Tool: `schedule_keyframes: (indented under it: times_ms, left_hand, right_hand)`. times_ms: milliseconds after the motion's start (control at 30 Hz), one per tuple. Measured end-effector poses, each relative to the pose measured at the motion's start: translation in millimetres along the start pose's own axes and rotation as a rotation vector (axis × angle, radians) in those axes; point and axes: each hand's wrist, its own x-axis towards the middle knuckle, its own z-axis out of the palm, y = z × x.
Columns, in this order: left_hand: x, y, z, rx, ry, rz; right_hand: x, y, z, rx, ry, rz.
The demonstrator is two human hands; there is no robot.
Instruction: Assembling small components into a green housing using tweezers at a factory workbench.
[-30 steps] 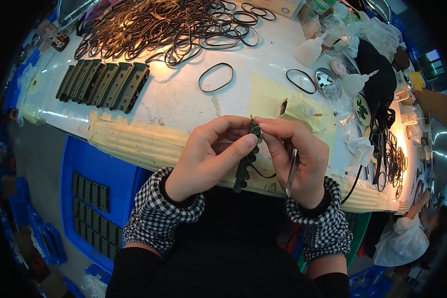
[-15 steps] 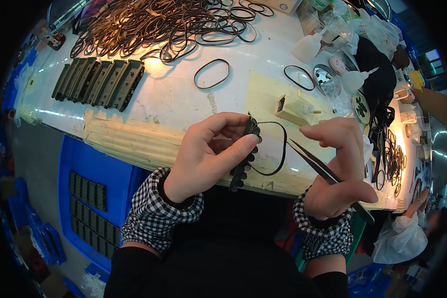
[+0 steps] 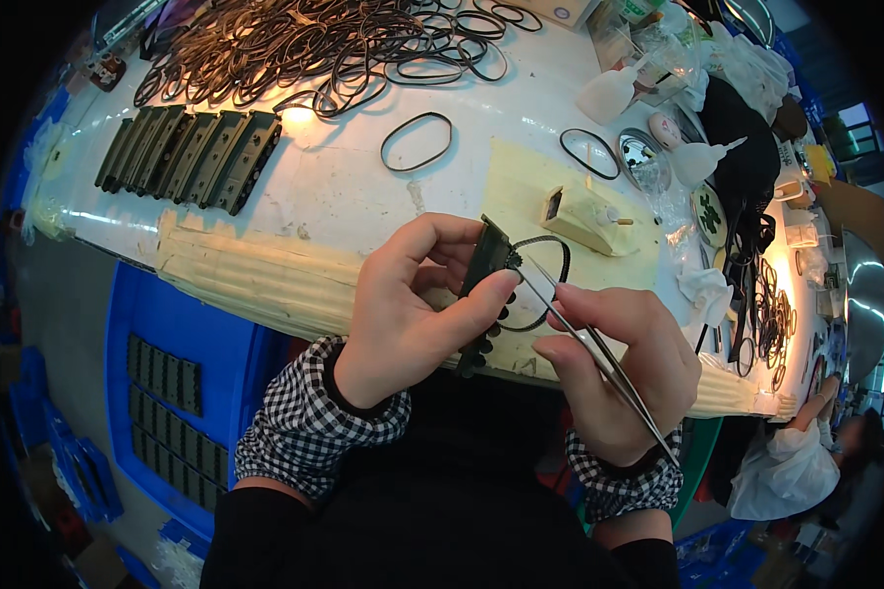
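Hands (image 3: pixel 413 314) hold black part (image 3: pixel 486 270) and tweezers (image 3: pixel 599 358) above taped table edge (image 3: pixel 255 280).

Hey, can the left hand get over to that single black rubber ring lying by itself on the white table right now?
Probably not as it stands: the left hand is gripping the dark ridged part. The path to the single ring looks open, but the hand would have to let go first.

Count: 6 dark ridged bars (image 3: pixel 192 157) in row on table, 2 white squeeze bottles (image 3: pixel 702 159), 1 tweezers (image 3: pixel 599 353).
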Motion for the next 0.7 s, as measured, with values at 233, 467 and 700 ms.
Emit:
schedule_keyframes:
  times_ms: [233, 467, 700]
  left_hand:
    - [-0.5, -6.5, 1.9, 0.095, 0.074, 0.124]
    - [-2.6, -6.5, -0.6, 0.137, 0.019, 0.131]
    - [-2.2, -5.8, 0.8, 0.154, 0.041, 0.135]
  right_hand:
    - [-12.3, 15.0, 18.1, 0.125, 0.062, -0.023]
    - [-13.6, 17.8, 23.2, 0.181, 0.096, -0.029]
    - [-12.3, 17.3, 26.4, 0.184, 0.117, -0.028]
